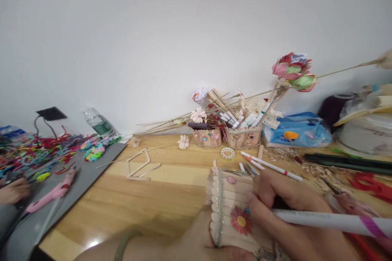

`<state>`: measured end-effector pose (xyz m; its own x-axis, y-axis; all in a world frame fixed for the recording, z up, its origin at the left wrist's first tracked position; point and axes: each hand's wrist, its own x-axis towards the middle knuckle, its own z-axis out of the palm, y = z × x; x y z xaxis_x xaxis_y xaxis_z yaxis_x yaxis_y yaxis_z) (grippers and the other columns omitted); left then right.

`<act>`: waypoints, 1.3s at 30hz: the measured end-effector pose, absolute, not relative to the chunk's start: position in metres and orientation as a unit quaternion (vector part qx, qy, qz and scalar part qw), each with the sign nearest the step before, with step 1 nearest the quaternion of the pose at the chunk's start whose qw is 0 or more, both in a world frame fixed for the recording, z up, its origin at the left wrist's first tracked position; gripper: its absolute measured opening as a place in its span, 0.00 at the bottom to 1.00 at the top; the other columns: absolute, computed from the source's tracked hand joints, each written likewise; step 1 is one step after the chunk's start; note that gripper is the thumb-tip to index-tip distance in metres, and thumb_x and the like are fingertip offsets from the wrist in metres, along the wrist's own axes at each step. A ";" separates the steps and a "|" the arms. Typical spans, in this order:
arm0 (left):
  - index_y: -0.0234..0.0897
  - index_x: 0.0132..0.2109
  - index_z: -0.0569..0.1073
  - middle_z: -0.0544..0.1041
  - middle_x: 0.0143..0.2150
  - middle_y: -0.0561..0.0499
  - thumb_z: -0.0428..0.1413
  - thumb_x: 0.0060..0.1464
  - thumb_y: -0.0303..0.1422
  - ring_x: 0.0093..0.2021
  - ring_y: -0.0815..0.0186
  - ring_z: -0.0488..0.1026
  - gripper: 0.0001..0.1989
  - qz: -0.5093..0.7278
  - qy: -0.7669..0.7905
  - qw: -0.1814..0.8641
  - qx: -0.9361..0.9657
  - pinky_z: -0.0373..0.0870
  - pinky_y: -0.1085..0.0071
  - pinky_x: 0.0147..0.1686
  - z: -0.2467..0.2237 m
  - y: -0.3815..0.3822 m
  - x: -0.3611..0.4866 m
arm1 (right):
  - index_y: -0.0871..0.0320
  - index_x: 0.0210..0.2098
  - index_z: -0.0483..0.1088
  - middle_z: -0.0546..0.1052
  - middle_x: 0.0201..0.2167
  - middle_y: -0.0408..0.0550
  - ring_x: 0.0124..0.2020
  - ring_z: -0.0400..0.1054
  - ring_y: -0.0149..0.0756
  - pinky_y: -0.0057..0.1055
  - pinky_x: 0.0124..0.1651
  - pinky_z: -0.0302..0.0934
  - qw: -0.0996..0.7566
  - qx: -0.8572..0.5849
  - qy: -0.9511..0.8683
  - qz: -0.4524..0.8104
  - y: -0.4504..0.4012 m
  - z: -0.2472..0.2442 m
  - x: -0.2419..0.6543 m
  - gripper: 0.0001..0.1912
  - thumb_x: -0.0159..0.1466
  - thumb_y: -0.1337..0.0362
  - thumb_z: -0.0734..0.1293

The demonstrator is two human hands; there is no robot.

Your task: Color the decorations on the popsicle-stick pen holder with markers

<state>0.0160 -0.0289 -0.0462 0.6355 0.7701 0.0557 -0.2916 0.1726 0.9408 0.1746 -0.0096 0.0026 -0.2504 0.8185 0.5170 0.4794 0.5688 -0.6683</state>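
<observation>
My left hand (199, 236), with a green bangle on the wrist, is wrapped around a popsicle-stick holder (228, 204), tilted on its side. Glittery trim runs along one end of it, and a red paper flower (241, 221) and a small pink piece (232, 180) sit on its face. In my right hand (290, 208) is a white marker (321, 220) with a purple band. Its blue tip is close to the red flower; whether it touches the wood I cannot tell. The lower part of the holder is cut off by the frame.
Two decorated stick holders (208, 138) with markers and paper flowers stand against the wall. Loose markers (272, 166), a blue wipes pack (297, 130) and red scissors (372, 185) lie right. At left are a pink glue gun (53, 193), pipe cleaners and another person's hand (15, 191).
</observation>
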 end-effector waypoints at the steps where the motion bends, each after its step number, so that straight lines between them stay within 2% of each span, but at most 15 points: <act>1: 0.34 0.43 0.73 0.72 0.34 0.50 0.60 0.48 0.32 0.35 0.70 0.69 0.13 0.365 0.228 0.729 0.533 0.65 0.74 0.39 -0.046 -0.029 0.016 | 0.53 0.18 0.52 0.63 0.13 0.34 0.14 0.60 0.25 0.20 0.15 0.54 0.439 -0.419 -0.772 0.188 -0.009 0.003 0.174 0.13 0.57 0.70 0.59; 4: 0.33 0.41 0.73 0.71 0.33 0.51 0.60 0.48 0.32 0.33 0.71 0.68 0.12 0.371 0.235 0.722 0.535 0.64 0.75 0.36 -0.046 -0.028 0.016 | 0.53 0.18 0.53 0.64 0.13 0.34 0.13 0.60 0.25 0.21 0.14 0.52 0.439 -0.412 -0.777 0.185 -0.008 0.005 0.174 0.13 0.56 0.70 0.58; 7: 0.33 0.41 0.73 0.71 0.33 0.50 0.60 0.47 0.33 0.34 0.69 0.68 0.13 0.362 0.241 0.729 0.529 0.65 0.73 0.38 -0.047 -0.029 0.016 | 0.53 0.17 0.50 0.62 0.12 0.34 0.13 0.58 0.27 0.22 0.14 0.52 0.444 -0.423 -0.766 0.192 -0.010 0.006 0.175 0.13 0.55 0.70 0.57; 12: 0.33 0.41 0.73 0.72 0.33 0.50 0.61 0.47 0.32 0.34 0.69 0.69 0.13 0.361 0.250 0.729 0.524 0.65 0.73 0.38 -0.046 -0.030 0.016 | 0.53 0.18 0.51 0.65 0.14 0.38 0.16 0.61 0.29 0.24 0.18 0.54 0.376 -0.443 -0.781 0.230 -0.013 0.010 0.177 0.13 0.58 0.68 0.55; 25: 0.33 0.42 0.73 0.72 0.32 0.52 0.60 0.48 0.29 0.35 0.71 0.69 0.12 0.361 0.236 0.732 0.527 0.64 0.75 0.39 -0.044 -0.028 0.016 | 0.53 0.18 0.47 0.62 0.12 0.36 0.15 0.59 0.27 0.22 0.17 0.53 0.396 -0.432 -0.782 0.214 -0.011 0.010 0.176 0.13 0.55 0.71 0.55; 33: 0.33 0.42 0.73 0.72 0.33 0.50 0.60 0.48 0.31 0.35 0.69 0.69 0.13 0.360 0.240 0.730 0.529 0.64 0.73 0.39 -0.042 -0.030 0.017 | 0.53 0.18 0.49 0.62 0.13 0.37 0.15 0.59 0.28 0.23 0.17 0.53 0.393 -0.432 -0.782 0.219 -0.014 0.008 0.178 0.13 0.56 0.69 0.56; 39: 0.33 0.41 0.73 0.71 0.32 0.51 0.60 0.47 0.31 0.34 0.69 0.68 0.13 0.357 0.249 0.732 0.524 0.64 0.74 0.38 -0.043 -0.030 0.017 | 0.54 0.18 0.49 0.63 0.13 0.37 0.15 0.60 0.27 0.22 0.18 0.53 0.380 -0.435 -0.789 0.209 -0.013 0.009 0.177 0.12 0.55 0.71 0.55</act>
<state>0.0168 -0.0301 -0.0430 0.6212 0.7836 0.0085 -0.2615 0.1971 0.9449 0.1771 -0.0126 0.0086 -0.3328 0.8455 0.4177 0.5288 0.5340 -0.6597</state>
